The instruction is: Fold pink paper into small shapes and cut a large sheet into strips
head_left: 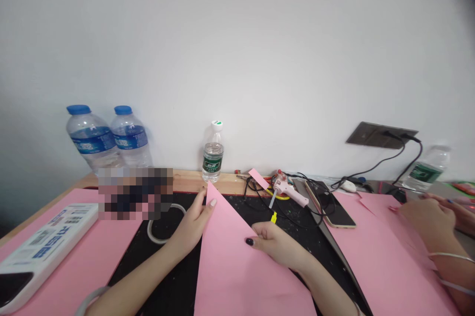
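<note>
A large sheet of pink paper [237,266] rises to a sharp point near the far edge of the desk. My left hand [191,222] grips its left edge, thumb on top. My right hand [276,244] holds its right edge between the fingers and thumb. Beneath the sheet lies a black work mat [226,202] flecked with pale spots. Just left of my left hand, a loop of white cable [158,232] rests on the mat. Close to my right fingers sits a small yellow clip [273,217].
A pink glue gun [287,192] and a smartphone [332,204] lie among black cords. Water bottles [213,155] line the wall. A white box [48,251] rests on pink paper at left. A co-worker's hand [426,217] works on pink paper at right. A pixelated patch [135,193] hides part of the desk.
</note>
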### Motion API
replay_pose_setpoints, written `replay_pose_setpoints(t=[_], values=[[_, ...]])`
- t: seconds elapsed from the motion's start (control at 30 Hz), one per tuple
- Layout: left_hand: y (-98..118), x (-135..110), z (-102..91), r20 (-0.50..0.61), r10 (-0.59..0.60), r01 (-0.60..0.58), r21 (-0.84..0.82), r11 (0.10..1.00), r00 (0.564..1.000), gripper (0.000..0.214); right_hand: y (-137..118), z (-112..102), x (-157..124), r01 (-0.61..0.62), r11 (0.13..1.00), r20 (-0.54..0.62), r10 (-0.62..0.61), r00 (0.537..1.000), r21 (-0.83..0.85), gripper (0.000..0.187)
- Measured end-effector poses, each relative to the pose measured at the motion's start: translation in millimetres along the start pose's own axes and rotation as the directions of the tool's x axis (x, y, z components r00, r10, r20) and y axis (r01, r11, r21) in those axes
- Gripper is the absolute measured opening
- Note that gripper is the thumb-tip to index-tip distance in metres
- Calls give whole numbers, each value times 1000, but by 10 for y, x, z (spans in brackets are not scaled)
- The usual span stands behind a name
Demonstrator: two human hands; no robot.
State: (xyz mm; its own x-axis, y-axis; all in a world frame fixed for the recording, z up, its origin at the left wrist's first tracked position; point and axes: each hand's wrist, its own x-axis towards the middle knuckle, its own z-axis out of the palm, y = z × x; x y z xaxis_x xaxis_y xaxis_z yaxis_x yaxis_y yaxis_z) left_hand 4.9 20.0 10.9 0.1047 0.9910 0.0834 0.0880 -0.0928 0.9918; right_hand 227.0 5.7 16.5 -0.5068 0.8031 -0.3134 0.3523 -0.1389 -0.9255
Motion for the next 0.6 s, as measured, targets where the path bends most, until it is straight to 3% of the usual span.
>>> replay_pose_setpoints(t=[0.23,0.4,0.6], values=[[-83,-13,75,-108,116,-89,230,969,987,47,-64,35,-6,21,999,-21,-21,1000,-40,41],[-101,-6,60,-105,133,-94,316,944,985,49,-70,61,-5,52,992,-34,-56,998,-112,38],[-82,-18,61,-50,133,-113,296,949,990,50,-23,92,10,52,992,-54,-58,997,-114,37]])
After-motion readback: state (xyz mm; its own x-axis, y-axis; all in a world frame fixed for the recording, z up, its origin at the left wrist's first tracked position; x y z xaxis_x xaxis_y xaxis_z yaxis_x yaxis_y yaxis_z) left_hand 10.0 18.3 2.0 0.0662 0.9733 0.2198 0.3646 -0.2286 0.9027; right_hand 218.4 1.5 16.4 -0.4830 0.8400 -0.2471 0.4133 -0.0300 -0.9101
